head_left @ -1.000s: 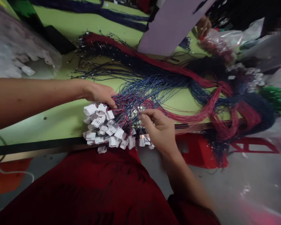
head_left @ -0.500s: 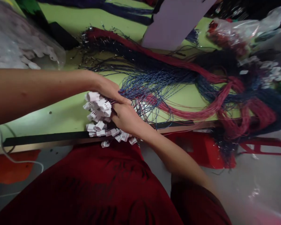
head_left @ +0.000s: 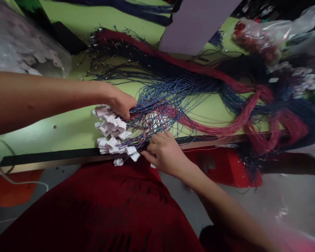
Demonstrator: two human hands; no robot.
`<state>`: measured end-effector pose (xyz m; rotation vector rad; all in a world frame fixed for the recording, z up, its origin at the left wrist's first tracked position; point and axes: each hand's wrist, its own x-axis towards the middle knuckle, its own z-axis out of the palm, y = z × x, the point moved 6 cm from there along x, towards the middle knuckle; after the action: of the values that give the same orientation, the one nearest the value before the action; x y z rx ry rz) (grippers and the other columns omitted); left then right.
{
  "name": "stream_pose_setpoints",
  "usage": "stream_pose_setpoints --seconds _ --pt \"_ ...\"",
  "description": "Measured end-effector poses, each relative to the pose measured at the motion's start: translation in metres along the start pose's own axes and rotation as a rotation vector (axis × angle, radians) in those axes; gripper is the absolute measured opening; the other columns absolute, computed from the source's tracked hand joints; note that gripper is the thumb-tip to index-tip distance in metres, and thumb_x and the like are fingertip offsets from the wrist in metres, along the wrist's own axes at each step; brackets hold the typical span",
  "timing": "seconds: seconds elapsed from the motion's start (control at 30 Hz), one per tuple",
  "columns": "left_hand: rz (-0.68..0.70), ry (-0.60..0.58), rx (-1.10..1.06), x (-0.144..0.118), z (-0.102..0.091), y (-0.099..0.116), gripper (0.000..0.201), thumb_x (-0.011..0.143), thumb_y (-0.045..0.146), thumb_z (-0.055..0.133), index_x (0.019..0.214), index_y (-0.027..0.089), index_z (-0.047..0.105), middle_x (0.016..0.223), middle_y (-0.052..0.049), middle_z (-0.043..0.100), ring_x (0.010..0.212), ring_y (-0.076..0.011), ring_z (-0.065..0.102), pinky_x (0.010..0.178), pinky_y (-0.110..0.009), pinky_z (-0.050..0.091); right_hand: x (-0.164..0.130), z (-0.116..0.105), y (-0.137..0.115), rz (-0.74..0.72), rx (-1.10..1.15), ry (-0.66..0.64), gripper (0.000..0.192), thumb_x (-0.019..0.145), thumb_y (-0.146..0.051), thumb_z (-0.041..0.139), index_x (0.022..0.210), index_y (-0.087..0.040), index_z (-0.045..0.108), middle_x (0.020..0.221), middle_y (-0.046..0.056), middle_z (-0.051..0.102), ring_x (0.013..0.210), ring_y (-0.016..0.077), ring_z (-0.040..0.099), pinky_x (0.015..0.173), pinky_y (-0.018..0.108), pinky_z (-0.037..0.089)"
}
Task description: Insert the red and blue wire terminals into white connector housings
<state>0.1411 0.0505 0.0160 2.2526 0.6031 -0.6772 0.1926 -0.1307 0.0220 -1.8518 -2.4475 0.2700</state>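
Observation:
My left hand [head_left: 123, 105] is closed around the red and blue wires [head_left: 139, 113] just behind a cluster of white plastic connectors [head_left: 111, 122]. Several of those connectors hang over the table's front edge. Lower and to the right, my right hand [head_left: 164, 152] has its fingers curled at that edge, beside the same wires. Its palm side is turned away, so what lies in the fingers is hidden. One white connector [head_left: 152, 165] peeks out below its thumb. From the cluster, the blue wires [head_left: 170, 91] and red wires [head_left: 215, 130] run off to the right.
Behind lies a long bundle of red and dark wires [head_left: 147, 49] with metal-tipped ends. A clear bag of white parts [head_left: 42, 52] stands at left, a bag of red parts [head_left: 262, 38] at back right. A purple panel [head_left: 196, 28] rises at the back; a red stool [head_left: 225, 168] is below.
My right hand has moved away from my left, down and right to the table edge. My left hand has curled its fingers. The wires between them now lie exposed.

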Motion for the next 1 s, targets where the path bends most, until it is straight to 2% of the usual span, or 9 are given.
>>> stream_pose_setpoints --seconds 0.1,0.23,0.3,0.4,0.53,0.63,0.73,0.83,1.0 --pt "-0.022 -0.117 0.061 -0.004 0.006 0.002 0.015 0.061 0.022 0.067 0.076 0.018 0.066 0.066 -0.001 0.064 0.066 -0.0183 0.055 0.066 -0.028 0.04 0.02 0.007 -0.005 0.002 -0.061 0.012 0.027 0.095 -0.026 0.053 0.075 -0.015 0.068 0.073 0.008 0.068 0.072 0.0205 0.054 0.07 0.035 0.026" --pt "-0.078 -0.198 -0.215 -0.01 0.013 0.005 0.024 0.073 0.041 0.065 0.077 0.018 0.066 0.066 -0.003 0.062 0.062 -0.0186 0.056 0.063 -0.03 0.04 0.057 0.018 0.0 0.099 -0.046 -0.063 0.02 0.092 -0.019 0.052 0.087 -0.012 0.071 0.079 0.012 0.073 0.069 0.0213 0.061 0.067 0.034 0.03" --pt "-0.149 -0.145 -0.244 -0.01 0.013 0.006 0.04 0.076 0.056 0.061 0.077 0.017 0.067 0.064 -0.005 0.061 0.064 -0.0199 0.058 0.063 -0.03 0.04 0.072 0.019 0.003 0.187 -0.002 -0.073 0.021 0.092 -0.021 0.053 0.088 -0.013 0.072 0.083 0.013 0.075 0.074 0.0233 0.065 0.066 0.033 0.032" --pt "-0.259 -0.006 -0.03 -0.008 0.009 0.007 0.047 0.074 0.061 0.062 0.074 0.015 0.068 0.06 -0.005 0.058 0.067 -0.0214 0.058 0.064 -0.03 0.039 0.079 0.014 0.002 0.285 0.129 -0.049 0.028 0.095 -0.027 0.05 0.088 -0.014 0.073 0.088 0.014 0.076 0.081 0.0246 0.067 0.068 0.031 0.039" --pt "-0.221 0.03 0.058 -0.002 0.013 0.013 0.031 0.071 0.045 0.069 0.081 0.015 0.07 0.067 -0.004 0.063 0.069 -0.0195 0.057 0.063 -0.028 0.038 0.029 -0.012 0.009 0.197 0.466 0.145 0.024 0.095 -0.027 0.05 0.1 -0.019 0.072 0.096 0.008 0.076 0.085 0.0184 0.068 0.074 0.027 0.046" --pt "-0.175 0.005 0.085 0.0 0.015 0.015 0.024 0.064 0.034 0.074 0.081 0.017 0.07 0.069 -0.005 0.066 0.068 -0.0213 0.059 0.063 -0.029 0.039 -0.059 -0.03 0.058 0.62 0.474 0.497 0.025 0.093 -0.034 0.053 0.084 -0.018 0.07 0.08 0.005 0.073 0.073 0.0172 0.065 0.068 0.027 0.047" --pt "-0.13 -0.01 0.131 0.002 0.014 0.019 0.024 0.06 0.034 0.076 0.076 0.017 0.07 0.07 -0.007 0.067 0.07 -0.025 0.062 0.066 -0.032 0.039 -0.125 -0.003 0.087 0.963 0.581 0.396 0.04 0.09 -0.051 0.055 0.069 -0.018 0.065 0.063 0.004 0.067 0.059 0.017 0.061 0.058 0.028 0.044" --pt "-0.103 -0.011 0.15 0.002 0.013 0.021 0.033 0.06 0.042 0.076 0.079 0.016 0.069 0.074 -0.01 0.069 0.074 -0.0272 0.063 0.068 -0.033 0.04 -0.141 0.027 0.086 1.036 0.677 0.374 0.047 0.088 -0.061 0.052 0.077 -0.017 0.067 0.072 0.007 0.071 0.067 0.0192 0.064 0.065 0.03 0.047" --pt "-0.082 0.014 0.131 0.002 0.015 0.019 0.043 0.068 0.054 0.067 0.087 0.015 0.07 0.084 -0.013 0.073 0.077 -0.0282 0.064 0.068 -0.032 0.041 -0.12 0.053 0.065 1.138 0.77 0.46 0.058 0.083 -0.073 0.047 0.076 -0.018 0.063 0.072 0.007 0.069 0.067 0.0186 0.061 0.062 0.029 0.046"
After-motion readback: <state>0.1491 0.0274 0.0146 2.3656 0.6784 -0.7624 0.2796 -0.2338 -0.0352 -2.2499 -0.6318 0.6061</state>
